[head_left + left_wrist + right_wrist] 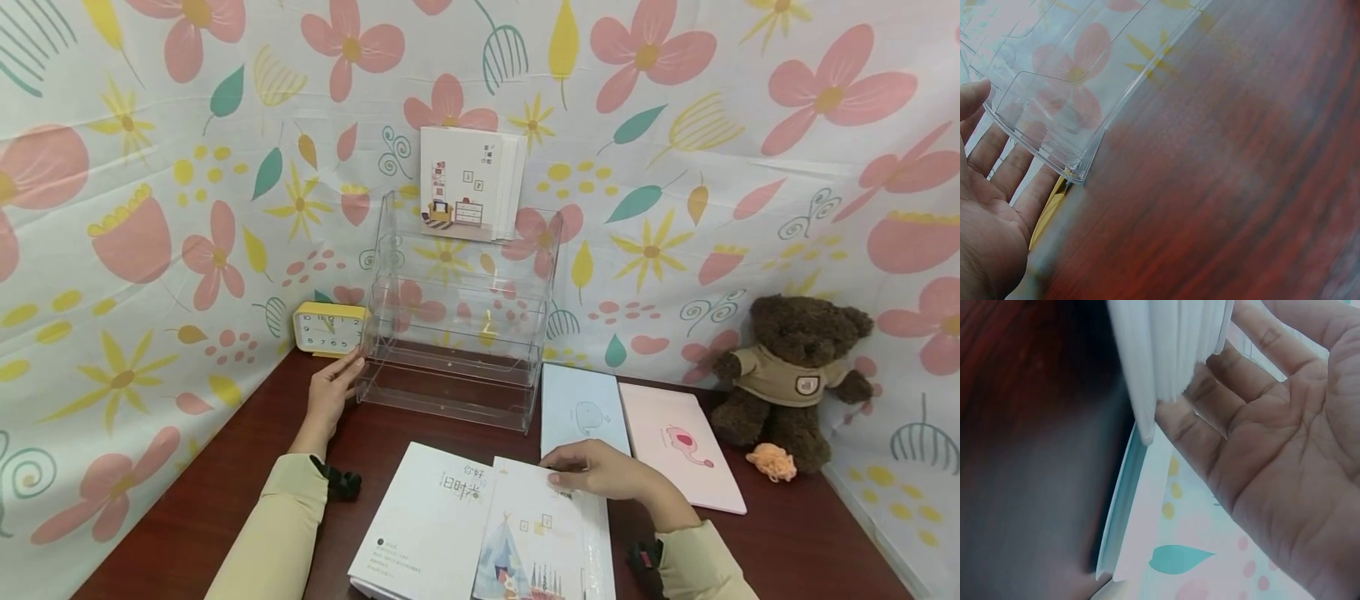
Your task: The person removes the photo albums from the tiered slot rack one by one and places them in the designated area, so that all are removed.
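My left hand [333, 396] touches the lower left side of a clear acrylic tiered rack [450, 404]. In the left wrist view its fingers [1019, 172] lie mostly straight along the clear side panel. My right hand [600, 471] holds the far edge of a white notebook [525, 533] with a tent drawing, thumb on top. The right wrist view shows fingers [1191, 434] against the page edges of the stacked notebooks [1169, 350]; the fingertips are partly hidden. Left of it, overlapped, lies another white notebook [427, 525] with printed characters.
White notebooks [461, 183] stand in the rack's top tier. A yellow clock [330, 329] sits behind my left hand. A blue notebook [581, 404] and a pink notebook [678, 442] lie right of the rack, beside a brown teddy bear [795, 375] and an orange scrunchie [772, 462].
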`<action>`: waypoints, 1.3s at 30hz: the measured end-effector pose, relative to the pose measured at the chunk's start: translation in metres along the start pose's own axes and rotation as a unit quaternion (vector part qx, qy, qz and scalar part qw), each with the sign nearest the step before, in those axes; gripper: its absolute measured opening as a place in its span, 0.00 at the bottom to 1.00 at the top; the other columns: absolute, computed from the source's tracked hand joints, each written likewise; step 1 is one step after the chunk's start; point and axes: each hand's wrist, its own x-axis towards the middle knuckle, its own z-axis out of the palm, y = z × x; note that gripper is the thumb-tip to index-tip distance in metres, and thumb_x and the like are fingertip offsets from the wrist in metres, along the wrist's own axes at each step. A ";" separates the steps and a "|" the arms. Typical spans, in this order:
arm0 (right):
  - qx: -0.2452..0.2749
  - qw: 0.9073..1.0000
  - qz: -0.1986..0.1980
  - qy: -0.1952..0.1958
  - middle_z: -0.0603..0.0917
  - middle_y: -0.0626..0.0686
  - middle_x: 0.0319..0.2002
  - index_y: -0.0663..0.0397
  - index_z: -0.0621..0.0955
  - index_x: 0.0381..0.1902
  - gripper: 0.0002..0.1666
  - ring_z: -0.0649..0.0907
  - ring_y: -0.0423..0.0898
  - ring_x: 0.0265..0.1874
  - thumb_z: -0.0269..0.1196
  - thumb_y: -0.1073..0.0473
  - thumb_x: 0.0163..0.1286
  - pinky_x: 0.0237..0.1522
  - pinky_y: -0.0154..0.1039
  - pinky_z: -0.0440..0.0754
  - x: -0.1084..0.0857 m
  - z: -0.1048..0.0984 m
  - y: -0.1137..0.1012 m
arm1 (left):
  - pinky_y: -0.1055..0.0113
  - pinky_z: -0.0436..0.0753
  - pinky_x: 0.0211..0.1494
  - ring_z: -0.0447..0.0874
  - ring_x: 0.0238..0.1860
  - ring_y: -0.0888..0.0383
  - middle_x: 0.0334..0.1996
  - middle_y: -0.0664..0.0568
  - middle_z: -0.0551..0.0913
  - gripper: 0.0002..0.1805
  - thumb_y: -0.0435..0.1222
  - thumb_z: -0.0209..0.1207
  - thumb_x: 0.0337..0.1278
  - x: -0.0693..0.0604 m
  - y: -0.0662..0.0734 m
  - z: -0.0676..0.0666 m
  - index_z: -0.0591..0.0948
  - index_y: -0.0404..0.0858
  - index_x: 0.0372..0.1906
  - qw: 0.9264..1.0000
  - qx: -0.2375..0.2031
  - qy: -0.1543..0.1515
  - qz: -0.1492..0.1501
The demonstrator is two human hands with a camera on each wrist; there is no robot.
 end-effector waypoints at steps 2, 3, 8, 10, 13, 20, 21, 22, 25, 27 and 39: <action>-0.003 1.000 -0.009 0.003 0.88 0.48 0.45 0.52 0.85 0.54 0.15 0.85 0.43 0.45 0.61 0.54 0.76 0.47 0.35 0.82 0.000 0.000 0.000 | 0.50 0.77 0.64 0.73 0.68 0.49 0.72 0.49 0.70 0.32 0.51 0.63 0.67 -0.001 0.001 0.000 0.74 0.44 0.72 1.000 0.003 -0.005 0.002; -0.005 1.000 -0.014 0.004 0.88 0.48 0.46 0.52 0.85 0.54 0.15 0.85 0.43 0.45 0.60 0.54 0.76 0.46 0.35 0.82 0.000 0.000 0.000 | 0.50 0.77 0.65 0.73 0.68 0.49 0.72 0.49 0.70 0.32 0.51 0.63 0.67 -0.001 0.001 0.000 0.73 0.44 0.72 1.000 0.004 -0.009 0.004; -0.010 0.999 -0.030 0.011 0.87 0.48 0.48 0.51 0.85 0.55 0.15 0.85 0.43 0.46 0.59 0.55 0.78 0.46 0.36 0.82 0.000 -0.001 0.001 | 0.49 0.76 0.65 0.73 0.68 0.48 0.72 0.48 0.70 0.32 0.50 0.62 0.68 0.000 0.001 0.000 0.73 0.44 0.72 1.000 0.006 -0.015 0.009; -0.009 0.999 -0.029 0.011 0.87 0.49 0.49 0.51 0.85 0.55 0.15 0.85 0.44 0.47 0.58 0.55 0.78 0.47 0.36 0.82 -0.001 -0.002 0.002 | 0.49 0.76 0.66 0.72 0.68 0.47 0.73 0.49 0.69 0.31 0.49 0.62 0.68 -0.001 0.002 0.000 0.74 0.44 0.72 1.000 0.004 -0.012 0.003; -0.015 0.999 -0.030 0.018 0.87 0.49 0.50 0.51 0.85 0.56 0.15 0.85 0.45 0.48 0.58 0.55 0.79 0.46 0.37 0.83 -0.003 -0.004 0.002 | 0.48 0.74 0.67 0.71 0.69 0.47 0.73 0.48 0.68 0.29 0.47 0.62 0.70 -0.003 0.007 0.000 0.74 0.43 0.71 1.000 -0.004 -0.016 -0.011; -0.013 0.998 -0.043 0.041 0.87 0.52 0.49 0.55 0.84 0.56 0.16 0.85 0.47 0.46 0.57 0.56 0.79 0.42 0.37 0.83 -0.004 -0.007 -0.002 | 0.45 0.72 0.68 0.69 0.70 0.43 0.72 0.43 0.68 0.26 0.39 0.58 0.73 -0.009 0.019 0.000 0.72 0.39 0.72 0.999 -0.009 -0.027 -0.015; -0.010 0.998 -0.042 0.041 0.87 0.53 0.49 0.56 0.84 0.56 0.16 0.86 0.47 0.45 0.58 0.56 0.79 0.41 0.37 0.83 -0.003 -0.007 -0.002 | 0.45 0.72 0.68 0.69 0.70 0.43 0.72 0.43 0.68 0.27 0.40 0.59 0.73 -0.008 0.018 0.000 0.72 0.39 0.72 1.000 -0.010 -0.026 -0.014; -0.007 0.998 -0.040 0.041 0.87 0.53 0.49 0.56 0.84 0.56 0.16 0.86 0.48 0.45 0.57 0.55 0.79 0.41 0.37 0.83 -0.003 -0.007 -0.003 | 0.46 0.72 0.68 0.69 0.70 0.44 0.72 0.44 0.68 0.27 0.41 0.59 0.73 -0.007 0.016 0.000 0.72 0.40 0.72 1.000 -0.010 -0.025 -0.013; -0.014 0.998 -0.035 0.047 0.87 0.53 0.50 0.55 0.84 0.56 0.17 0.85 0.48 0.46 0.57 0.54 0.79 0.42 0.37 0.83 -0.002 -0.007 -0.006 | 0.47 0.73 0.68 0.70 0.69 0.45 0.73 0.46 0.68 0.28 0.45 0.61 0.71 -0.004 0.008 -0.002 0.73 0.42 0.72 1.000 -0.009 -0.020 -0.008; -0.025 0.997 -0.036 0.058 0.86 0.54 0.53 0.55 0.82 0.59 0.18 0.85 0.49 0.49 0.57 0.53 0.79 0.45 0.39 0.83 -0.002 -0.007 -0.006 | 0.47 0.74 0.67 0.71 0.69 0.45 0.73 0.47 0.69 0.29 0.47 0.61 0.70 -0.002 0.004 -0.002 0.74 0.43 0.71 1.000 -0.003 -0.014 -0.002; -0.083 0.970 -0.061 0.221 0.61 0.53 0.77 0.42 0.62 0.79 0.38 0.72 0.63 0.68 0.61 0.53 0.76 0.59 0.69 0.72 0.001 -0.016 -0.021 | 0.48 0.75 0.66 0.70 0.69 0.46 0.73 0.48 0.68 0.31 0.50 0.63 0.68 -0.001 0.001 0.001 0.74 0.44 0.71 1.000 0.005 0.003 0.000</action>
